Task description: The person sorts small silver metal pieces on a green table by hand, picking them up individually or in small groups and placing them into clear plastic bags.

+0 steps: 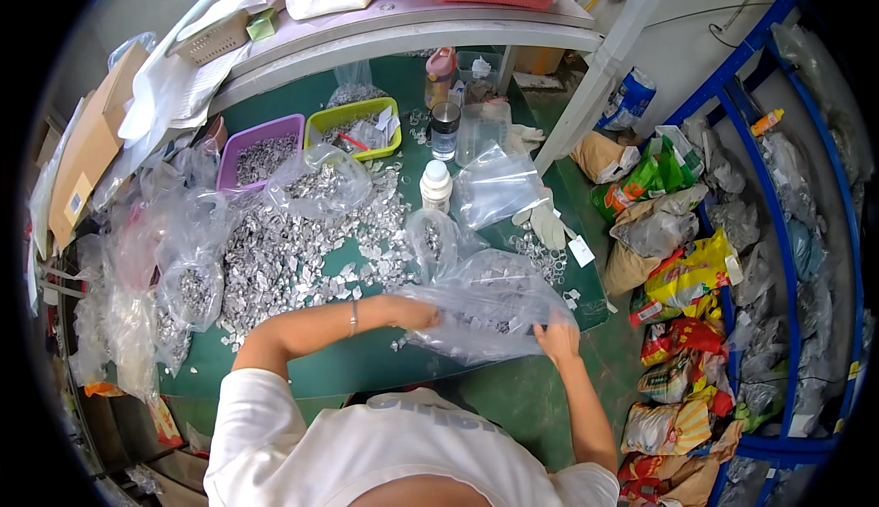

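Note:
A large clear plastic bag (476,328) lies at the near right of the green table, with small grey metal pieces inside it. My right hand (557,337) grips its right edge, fingers closed on the film. At the bag's left side is my left hand (417,313), wrist bent to the right; the plastic and the angle hide its fingers. A wide heap of silvery flat metal pieces (284,255) spreads over the table beyond my left forearm. A smaller clear bag (433,239) with some pieces stands just past the large one.
A purple basket (222,173) and a yellow-green basket (316,122) hold pieces at the back. Near them stand a white bottle (436,188), a clear cup (445,136) and flat plastic bags (497,191). Pale gloves (547,225) lie right. Filled sacks (682,278) line the blue rack (778,168).

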The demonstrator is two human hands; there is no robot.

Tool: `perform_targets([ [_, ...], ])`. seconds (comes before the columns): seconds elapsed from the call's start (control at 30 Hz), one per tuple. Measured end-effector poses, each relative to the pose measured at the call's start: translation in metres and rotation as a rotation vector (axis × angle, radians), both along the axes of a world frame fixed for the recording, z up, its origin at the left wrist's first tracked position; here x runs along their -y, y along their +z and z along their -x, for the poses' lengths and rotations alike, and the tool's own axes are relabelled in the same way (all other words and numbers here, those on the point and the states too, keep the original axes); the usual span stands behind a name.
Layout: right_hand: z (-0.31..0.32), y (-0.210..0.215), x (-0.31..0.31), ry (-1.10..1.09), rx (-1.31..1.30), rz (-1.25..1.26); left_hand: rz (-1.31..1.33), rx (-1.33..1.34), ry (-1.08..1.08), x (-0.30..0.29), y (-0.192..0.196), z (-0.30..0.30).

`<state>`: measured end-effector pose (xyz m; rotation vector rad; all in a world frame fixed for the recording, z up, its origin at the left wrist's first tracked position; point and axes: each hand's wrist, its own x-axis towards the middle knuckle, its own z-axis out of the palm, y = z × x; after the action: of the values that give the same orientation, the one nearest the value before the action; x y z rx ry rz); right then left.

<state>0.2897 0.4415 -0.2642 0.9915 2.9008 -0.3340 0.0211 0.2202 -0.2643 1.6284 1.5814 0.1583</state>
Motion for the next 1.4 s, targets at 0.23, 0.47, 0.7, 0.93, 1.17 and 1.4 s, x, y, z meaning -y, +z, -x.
perform_targets([
  [0.23,0.03,0.015,-0.003,0.382,0.116,-0.19,-0.579,-0.2,0.474,-0.017,-0.025,0.02],
  [0.47,0.031,-0.025,-0.051,0.271,-0.042,0.085,-0.802,-0.24,0.173,-0.044,-0.008,-0.01],
  [0.7,0.098,-0.017,-0.066,-0.018,-0.383,0.653,-0.67,-0.068,-0.316,-0.016,-0.036,0.004],
  [0.93,0.103,-0.066,-0.083,0.153,-0.271,0.275,-0.84,-0.233,-0.18,-0.02,-0.039,0.003],
  [1.17,0.082,0.037,0.043,0.4,-0.229,0.051,-0.962,-0.063,0.235,-0.003,-0.003,-0.047],
  [1.4,0.042,0.005,0.092,0.536,-0.016,0.046,-0.68,0.592,0.934,-0.08,-0.047,0.0],
])
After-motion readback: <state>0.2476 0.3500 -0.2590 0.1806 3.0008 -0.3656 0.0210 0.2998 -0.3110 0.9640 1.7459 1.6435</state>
